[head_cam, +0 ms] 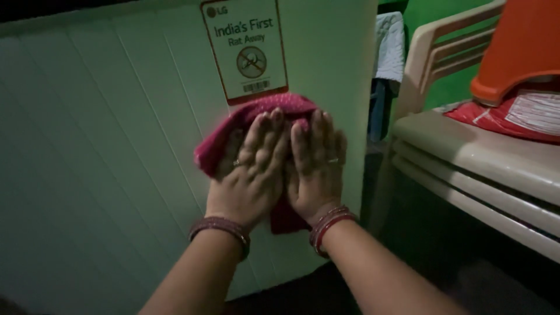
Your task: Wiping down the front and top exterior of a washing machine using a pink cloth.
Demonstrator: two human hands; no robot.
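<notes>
A soft pink cloth (256, 125) is lying bunched up against a big white panel (105, 157), just under a sticker with a red edge (245, 49). The cloth is looking fuzzy and thick, like a knitted rag, and one end of it is hanging down between the two wrists. The left hand (251, 169) is lying flat on the cloth with its fingers stretched out and close together, pressing the cloth onto the panel. The right hand (317, 163) is lying flat just beside it, fingers straight and pointing up, also pressing on the cloth. The two hands are touching side by side. Each hand is wearing a ring, and red bangles (329, 224) are sitting around both wrists. The panel is looking smooth and hard, with long thin lines running down it at a slant. To the right, pale plastic chairs (466, 157) are sitting stacked one on top of another, smooth and a bit shiny, with curved edges. On the top seat, a red plastic bag (513, 116) is lying flat and crinkly, and an orange plastic stool (519, 46) is standing on it. Behind the chairs, a green wall (443, 17) is showing, and a light cloth (389, 46) is hanging near the panel's edge. The floor is looking dark.
</notes>
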